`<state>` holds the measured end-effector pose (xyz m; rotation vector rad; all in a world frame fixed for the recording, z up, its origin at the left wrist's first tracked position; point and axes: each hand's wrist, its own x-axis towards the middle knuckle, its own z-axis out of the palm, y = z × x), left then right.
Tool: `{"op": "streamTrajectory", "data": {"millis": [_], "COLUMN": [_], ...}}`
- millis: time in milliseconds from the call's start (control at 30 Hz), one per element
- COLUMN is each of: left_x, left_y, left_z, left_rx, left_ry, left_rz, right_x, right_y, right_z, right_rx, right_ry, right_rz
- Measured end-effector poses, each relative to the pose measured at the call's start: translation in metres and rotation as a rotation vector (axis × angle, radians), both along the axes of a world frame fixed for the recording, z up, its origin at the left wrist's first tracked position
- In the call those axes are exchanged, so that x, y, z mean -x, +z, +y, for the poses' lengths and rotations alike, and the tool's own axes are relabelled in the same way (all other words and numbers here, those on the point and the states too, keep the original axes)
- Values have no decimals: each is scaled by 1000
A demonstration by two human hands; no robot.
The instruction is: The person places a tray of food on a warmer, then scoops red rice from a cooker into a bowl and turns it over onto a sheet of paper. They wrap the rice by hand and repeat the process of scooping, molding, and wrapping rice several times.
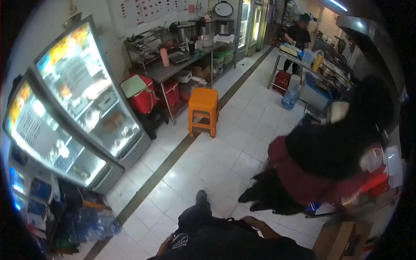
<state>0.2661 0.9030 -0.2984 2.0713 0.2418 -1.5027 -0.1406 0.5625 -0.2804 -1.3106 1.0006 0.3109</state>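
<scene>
A commercial kitchen with a floor (242,130) of pale square tiles, crossed by 1 dark strip that runs diagonally from the lower left to the far doorway. On the left stand 2 glass-fronted display fridges (73,108), lit from inside, their shelves stocked and their frames grey metal. Beyond them a steel counter (173,69) carries round metal pots and a pink bottle, with 2 red cooler boxes (145,97) under it, 1 with a pale green lid. A bright orange plastic stool (203,110), square-topped on 4 legs, stands alone on the tiles. At the far end a person in black (298,37) works at another steel counter (303,60), with a blue water jug (289,97) on the floor beside it. On the right, close by, a co-worker (320,160) in a black top and dark red skirt bends over, blurred. At the bottom edge the wearer's dark trousers and 1 shoe (200,197) show. The left hand (164,248) and right hand (260,225) hang low beside the body, each only partly visible; neither visibly holds anything, and whether the fingers are apart or together cannot be told. The stool stands well apart from both hands; a cardboard box (342,238) on the floor lies nearer the right hand.
</scene>
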Motion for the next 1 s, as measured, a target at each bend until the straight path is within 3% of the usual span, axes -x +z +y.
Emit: {"op": "streamTrajectory", "data": {"millis": [33,167,267,300,333,400,500,533,600,633,667,700,767,900,1000], "left_x": [-30,-161,-241,-276,-247,-259,-273,-291,-328,-335,-337,-337,-344,-356,-361], "left_y": [-7,-7,37,-4,138,194,190,152,48,21,11,12,15,8,-1], "left_z": [-55,-348,-597,-674,-733,-829,-941,-971,-988,-984,-976,-971,-965,-997,-1087], "left_rx": [30,334,553,802,914,767,910,898,912,851,705,501,174,-128,-162], "left_ry": [-124,-769,-703,-578,-610,-754,-740,-736,-1509,-1646,-1600,-1332,-907,-519,-447], "left_rz": [-55,-540,-682,-511,-411,-566,-765,-690,-1533,-1443,-1093,-680,-325,-121,-79], "right_x": [0,-27,-49,-58,-63,-79,-97,-102,-111,-114,-118,-121,-127,-145,-206], "right_y": [6,24,32,36,30,25,13,11,14,17,23,31,40,32,18], "right_z": [-8,-73,-124,-145,-164,-210,-301,-337,-407,-444,-481,-517,-600,-782,-933], "right_rx": [-10,-86,-144,-157,-170,-197,-210,-205,-198,-190,-183,-173,-146,-81,-91], "right_ry": [-172,-666,-931,-1000,-1060,-1178,-1312,-1340,-1409,-1449,-1478,-1499,-1514,-1470,-1406], "right_rz": [182,240,222,217,210,209,217,214,202,204,206,209,208,149,103]}}
